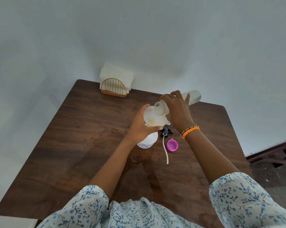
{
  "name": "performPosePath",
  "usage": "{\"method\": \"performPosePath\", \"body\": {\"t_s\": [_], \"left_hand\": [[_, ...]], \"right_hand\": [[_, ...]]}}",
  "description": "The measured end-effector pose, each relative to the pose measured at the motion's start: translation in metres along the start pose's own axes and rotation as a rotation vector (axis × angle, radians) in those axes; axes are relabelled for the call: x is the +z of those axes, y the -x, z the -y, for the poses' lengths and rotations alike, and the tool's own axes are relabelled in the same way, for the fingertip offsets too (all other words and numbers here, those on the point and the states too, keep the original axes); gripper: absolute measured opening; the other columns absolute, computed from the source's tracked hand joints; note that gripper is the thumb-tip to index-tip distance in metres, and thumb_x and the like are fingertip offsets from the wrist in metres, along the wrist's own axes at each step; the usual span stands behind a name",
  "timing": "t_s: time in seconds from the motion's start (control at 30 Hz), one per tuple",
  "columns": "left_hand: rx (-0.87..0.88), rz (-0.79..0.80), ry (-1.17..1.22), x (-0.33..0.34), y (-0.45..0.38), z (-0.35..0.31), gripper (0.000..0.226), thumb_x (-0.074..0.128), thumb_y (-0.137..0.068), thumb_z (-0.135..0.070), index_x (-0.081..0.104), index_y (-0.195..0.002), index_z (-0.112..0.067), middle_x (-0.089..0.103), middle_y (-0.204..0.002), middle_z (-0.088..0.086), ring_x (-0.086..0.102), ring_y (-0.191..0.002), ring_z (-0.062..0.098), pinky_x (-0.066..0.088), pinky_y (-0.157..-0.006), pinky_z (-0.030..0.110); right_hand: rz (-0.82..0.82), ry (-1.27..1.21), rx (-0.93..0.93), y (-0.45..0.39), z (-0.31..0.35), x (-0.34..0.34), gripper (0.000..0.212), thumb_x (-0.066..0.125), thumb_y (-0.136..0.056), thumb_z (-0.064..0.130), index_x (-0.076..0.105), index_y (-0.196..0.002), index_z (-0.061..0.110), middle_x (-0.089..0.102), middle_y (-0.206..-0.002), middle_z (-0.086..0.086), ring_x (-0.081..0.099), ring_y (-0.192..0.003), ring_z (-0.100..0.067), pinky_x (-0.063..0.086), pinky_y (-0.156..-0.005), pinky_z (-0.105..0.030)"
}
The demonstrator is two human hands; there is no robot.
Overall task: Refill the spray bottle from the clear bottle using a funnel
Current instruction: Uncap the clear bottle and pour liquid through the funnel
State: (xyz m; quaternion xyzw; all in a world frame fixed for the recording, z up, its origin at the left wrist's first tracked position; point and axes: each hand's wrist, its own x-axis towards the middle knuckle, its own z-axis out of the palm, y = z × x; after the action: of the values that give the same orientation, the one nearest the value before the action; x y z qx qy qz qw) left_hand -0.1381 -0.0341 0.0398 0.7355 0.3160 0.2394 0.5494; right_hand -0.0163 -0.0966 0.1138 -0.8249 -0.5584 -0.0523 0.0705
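Left hand (141, 125): fingers and thumb curled round the rim of the white funnel (153, 118), steadying it.
Funnel: seated in the neck of the white spray bottle (148, 140); a little yellowish liquid pooled at its throat.
Spray bottle: upright on the table (83, 137), near centre, head off.
Right hand (176, 109): wrapped round the clear bottle (162, 108), holding it tilted, its open mouth over the funnel bowl.
Spray head (166, 131): black, lying on the table just right of the spray bottle, dip tube towards the person.
Pink cap (172, 145): beside the tube, open side up.
Napkin holder (114, 88): far table edge, against the wall.
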Motion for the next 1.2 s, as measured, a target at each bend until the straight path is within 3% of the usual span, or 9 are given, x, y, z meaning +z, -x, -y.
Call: {"method": "performPosePath", "body": {"t_s": [0.83, 1.2], "left_hand": [[0.000, 0.012, 0.035, 0.0004, -0.0016, 0.0015, 0.087, 0.082, -0.068, -0.023, 0.030, -0.138, -0.022, 0.041, -0.138, 0.001, 0.043, -0.120, 0.015, 0.046, -0.099, 0.033], [0.008, 0.012, 0.039, 0.0006, -0.0025, 0.0034, 0.087, 0.082, -0.068, -0.023, 0.030, -0.137, -0.023, 0.041, -0.137, -0.001, 0.041, -0.117, 0.010, 0.044, -0.092, 0.022]], "right_hand": [[-0.020, 0.014, -0.011, -0.0028, -0.0018, 0.0034, 0.053, 0.068, -0.073, -0.001, 0.053, -0.123, 0.012, 0.059, -0.124, -0.007, 0.035, -0.128, -0.028, 0.012, -0.105, -0.069], [-0.004, 0.019, -0.005, -0.0028, -0.0015, 0.0017, 0.054, 0.067, -0.075, 0.001, 0.051, -0.126, 0.013, 0.056, -0.128, -0.007, 0.032, -0.130, -0.027, 0.009, -0.106, -0.067]]}}
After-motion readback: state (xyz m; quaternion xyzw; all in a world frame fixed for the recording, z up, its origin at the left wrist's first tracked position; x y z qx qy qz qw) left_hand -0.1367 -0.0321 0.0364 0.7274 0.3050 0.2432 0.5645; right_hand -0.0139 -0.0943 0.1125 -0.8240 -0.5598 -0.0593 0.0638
